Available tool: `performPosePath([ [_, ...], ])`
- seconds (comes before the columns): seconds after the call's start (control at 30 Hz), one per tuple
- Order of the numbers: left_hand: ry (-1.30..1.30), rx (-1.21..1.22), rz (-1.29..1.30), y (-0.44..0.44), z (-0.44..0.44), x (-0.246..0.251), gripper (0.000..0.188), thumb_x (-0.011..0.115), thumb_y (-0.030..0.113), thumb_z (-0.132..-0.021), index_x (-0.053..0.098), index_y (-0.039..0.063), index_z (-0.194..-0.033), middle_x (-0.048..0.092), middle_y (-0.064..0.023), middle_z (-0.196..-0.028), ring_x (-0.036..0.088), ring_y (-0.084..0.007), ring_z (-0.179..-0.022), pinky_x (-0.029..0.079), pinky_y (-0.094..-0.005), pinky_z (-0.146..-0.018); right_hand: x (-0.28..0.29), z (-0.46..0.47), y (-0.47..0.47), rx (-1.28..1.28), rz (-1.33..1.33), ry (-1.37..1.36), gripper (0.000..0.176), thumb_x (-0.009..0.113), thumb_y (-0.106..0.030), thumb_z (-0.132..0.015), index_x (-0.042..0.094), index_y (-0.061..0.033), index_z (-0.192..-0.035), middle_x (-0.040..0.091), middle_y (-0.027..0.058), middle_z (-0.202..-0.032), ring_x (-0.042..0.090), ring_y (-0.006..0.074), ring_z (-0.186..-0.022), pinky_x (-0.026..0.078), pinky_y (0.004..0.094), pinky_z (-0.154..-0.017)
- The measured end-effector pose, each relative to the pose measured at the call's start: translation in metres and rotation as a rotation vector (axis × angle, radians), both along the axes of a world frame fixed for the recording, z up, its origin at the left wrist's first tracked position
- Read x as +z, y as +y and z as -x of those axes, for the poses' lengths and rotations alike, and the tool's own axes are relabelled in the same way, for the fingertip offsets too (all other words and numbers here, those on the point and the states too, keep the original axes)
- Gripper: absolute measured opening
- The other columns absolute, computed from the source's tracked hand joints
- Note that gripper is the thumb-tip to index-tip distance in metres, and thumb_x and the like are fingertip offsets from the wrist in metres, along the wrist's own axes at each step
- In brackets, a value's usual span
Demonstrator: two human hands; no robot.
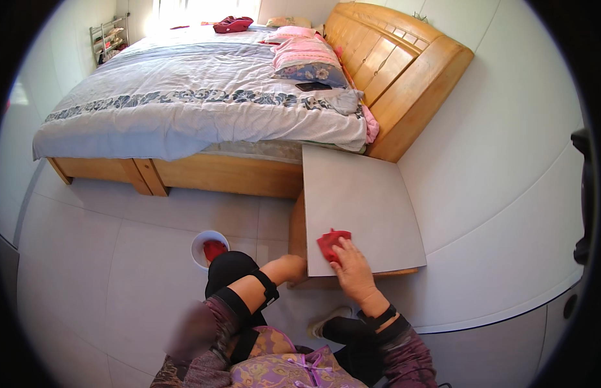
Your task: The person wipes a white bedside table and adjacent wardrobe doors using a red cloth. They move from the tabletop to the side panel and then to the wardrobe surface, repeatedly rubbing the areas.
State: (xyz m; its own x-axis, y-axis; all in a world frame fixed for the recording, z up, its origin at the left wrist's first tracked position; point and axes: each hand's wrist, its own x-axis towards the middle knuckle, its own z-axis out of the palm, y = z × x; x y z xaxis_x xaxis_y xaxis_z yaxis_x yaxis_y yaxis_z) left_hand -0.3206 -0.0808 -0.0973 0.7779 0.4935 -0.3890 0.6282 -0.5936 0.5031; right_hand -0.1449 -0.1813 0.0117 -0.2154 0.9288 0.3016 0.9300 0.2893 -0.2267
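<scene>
My right hand (351, 271) lies over a red cloth (333, 244) on the pale grey top panel (363, 203) of a wooden bedside cabinet, near the panel's front left part. Part of the cloth shows beyond the fingertips. At the cabinet's near left corner is my left hand (295, 269), against the edge of the panel; its fingers are mostly hidden, so their pose is unclear. A white bucket (196, 252) stands on the floor left of my knee, with another red cloth (214, 250) inside.
Beyond the cabinet stands a bed with a wooden frame (223, 172), a wooden headboard (402, 72), a patterned cover (174, 87), pillows (305, 53) and a dark phone (313, 87). A white wall (494, 160) borders the cabinet's right side. A metal rack (106, 41) stands far left.
</scene>
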Motion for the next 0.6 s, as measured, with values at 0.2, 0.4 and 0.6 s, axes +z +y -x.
performPosePath([
  [0.2,-0.042,-0.001,-0.024,0.002,0.0,0.004,0.022,0.058,0.019,-0.078,0.07,0.011,-0.095,0.068,-0.0179,-0.093,0.065,-0.0376,-0.088,0.052,-0.0451,-0.074,-0.021,-0.116,0.002,-0.41,-0.094,-0.009,0.037,0.058,-0.016,-0.089,0.054,0.0002,-0.121,0.049,0.0205,-0.134,0.047,0.0379,-0.123,0.038,0.0439,-0.104],
  [0.4,-0.084,-0.023,-0.016,0.0,0.004,0.022,0.026,0.059,0.015,-0.075,0.068,0.009,-0.099,0.068,-0.0183,-0.093,0.065,-0.0378,-0.087,0.052,-0.0459,-0.073,-0.032,-0.205,-0.006,-0.715,-0.129,0.025,0.035,0.06,-0.017,-0.088,0.055,-0.0007,-0.118,0.05,0.0211,-0.134,0.048,0.0373,-0.121,0.039,0.0417,-0.102],
  [0.6,-0.106,-0.003,-0.025,-0.003,0.005,0.023,0.026,0.059,0.02,-0.075,0.07,0.008,-0.095,0.068,-0.0192,-0.092,0.066,-0.0376,-0.088,0.053,-0.0452,-0.074,-0.026,-0.164,0.014,-0.674,-0.021,0.034,0.036,0.058,-0.018,-0.09,0.055,0.0006,-0.12,0.049,0.0226,-0.134,0.047,0.0375,-0.124,0.037,0.0403,-0.105],
])
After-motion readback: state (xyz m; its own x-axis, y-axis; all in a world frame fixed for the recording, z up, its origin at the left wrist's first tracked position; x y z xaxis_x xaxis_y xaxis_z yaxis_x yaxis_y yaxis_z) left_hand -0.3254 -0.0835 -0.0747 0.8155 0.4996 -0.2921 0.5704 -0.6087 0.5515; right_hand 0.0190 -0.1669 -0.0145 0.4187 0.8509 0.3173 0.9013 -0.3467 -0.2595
